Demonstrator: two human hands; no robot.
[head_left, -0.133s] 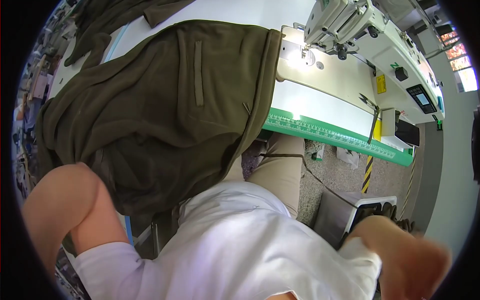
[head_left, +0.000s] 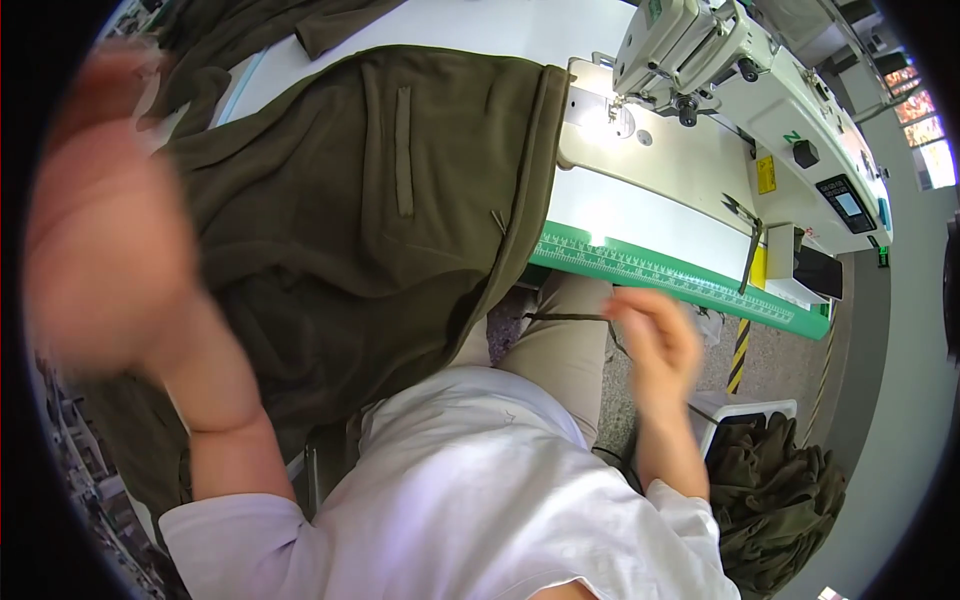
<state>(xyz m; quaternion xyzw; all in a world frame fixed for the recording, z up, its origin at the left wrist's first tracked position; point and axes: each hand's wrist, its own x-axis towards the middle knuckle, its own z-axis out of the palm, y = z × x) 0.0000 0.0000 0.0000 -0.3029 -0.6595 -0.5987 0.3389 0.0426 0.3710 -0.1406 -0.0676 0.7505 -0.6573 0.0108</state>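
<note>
A dark olive fleece garment [head_left: 300,200] with a long narrow pocket welt [head_left: 404,150] is spread over the white table, its banded edge beside the sewing machine [head_left: 690,60]. My left hand [head_left: 110,230] is raised over the garment's left part; motion smears its fingers. Right of my lap is my right hand [head_left: 660,345], its fingers bent and drawn together, their tips beside a thin dark strip [head_left: 570,317]. Whether the fingers hold the strip is hidden. That strip crosses my thigh and passes behind the hand.
A green measuring scale [head_left: 660,268] runs along the table's front edge. Scissors or snips [head_left: 740,208] lie near a small white box [head_left: 790,265] on the right. More dark cloth [head_left: 220,40] lies far left. A white-rimmed bin [head_left: 765,408] holding olive fabric [head_left: 780,490] stands lower right.
My left hand has swung up into view over the garment's left side. My right hand has come in from the lower right to beside the thin strip. More of the bin's fabric shows.
</note>
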